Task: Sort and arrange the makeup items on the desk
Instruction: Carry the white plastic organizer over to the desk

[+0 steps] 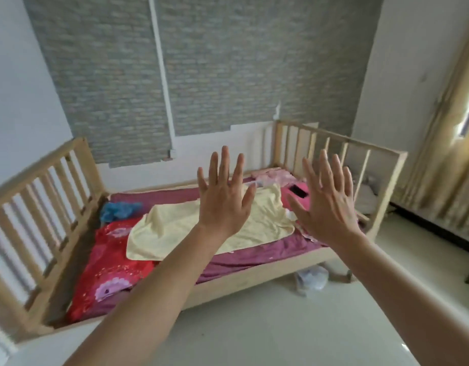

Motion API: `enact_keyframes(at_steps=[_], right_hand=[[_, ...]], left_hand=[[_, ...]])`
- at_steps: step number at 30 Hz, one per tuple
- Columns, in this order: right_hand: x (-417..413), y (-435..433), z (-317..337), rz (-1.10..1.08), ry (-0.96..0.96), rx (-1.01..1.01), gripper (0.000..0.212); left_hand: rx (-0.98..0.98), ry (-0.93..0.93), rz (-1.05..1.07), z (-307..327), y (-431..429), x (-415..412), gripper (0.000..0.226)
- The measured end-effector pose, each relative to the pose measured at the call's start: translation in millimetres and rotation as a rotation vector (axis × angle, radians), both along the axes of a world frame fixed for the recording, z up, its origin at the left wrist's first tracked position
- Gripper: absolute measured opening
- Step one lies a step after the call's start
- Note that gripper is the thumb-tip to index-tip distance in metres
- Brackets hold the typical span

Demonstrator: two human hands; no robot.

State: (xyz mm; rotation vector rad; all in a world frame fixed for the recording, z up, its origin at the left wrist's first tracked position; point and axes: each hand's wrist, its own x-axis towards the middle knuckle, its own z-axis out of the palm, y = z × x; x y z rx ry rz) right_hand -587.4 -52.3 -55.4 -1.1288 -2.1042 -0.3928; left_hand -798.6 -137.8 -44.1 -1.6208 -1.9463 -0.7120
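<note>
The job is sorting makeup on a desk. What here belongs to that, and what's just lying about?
Job: left hand, right hand, both open and empty; no desk or makeup in view.
Lying about: wooden cot, yellow blanket, red quilt, blue cloth, pale bag on the floor.

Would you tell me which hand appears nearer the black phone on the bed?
Right. The right hand is raised just right of the black phone; the left hand is farther left, before the yellow blanket.
</note>
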Motion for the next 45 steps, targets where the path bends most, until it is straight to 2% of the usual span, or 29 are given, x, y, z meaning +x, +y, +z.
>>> enact_keyframes(at_steps=[5, 13, 24, 32, 38, 45], right_hand=[[148, 29, -3, -0.147, 0.065, -0.009, 0.081], [372, 90, -31, -0.365, 0.046, -0.061, 0.083], [590, 218, -83, -0.644, 0.046, -0.117, 0.08], [767, 297, -111, -1.004, 0.004, -0.233, 0.083], [901, 269, -117, -1.341, 0.163, -0.285, 0.082], [1069, 240, -147, -1.524, 0.289, -0.255, 0.075]], left_hand=[[0.026, 0.039, -0.193, 7, 70, 138, 0.066], [0.002, -0.001, -0.37, -16, 178, 353, 0.065], [-0.036, 0.008, -0.653, -60, 375, 573, 0.065], [-0.138, 0.023, -1.044, -82, 539, 787, 0.066], [-0.23, 0.079, -1.337, -85, 559, 974, 0.068], [-0.337, 0.112, -1.518, -129, 550, 1188, 0.071]])
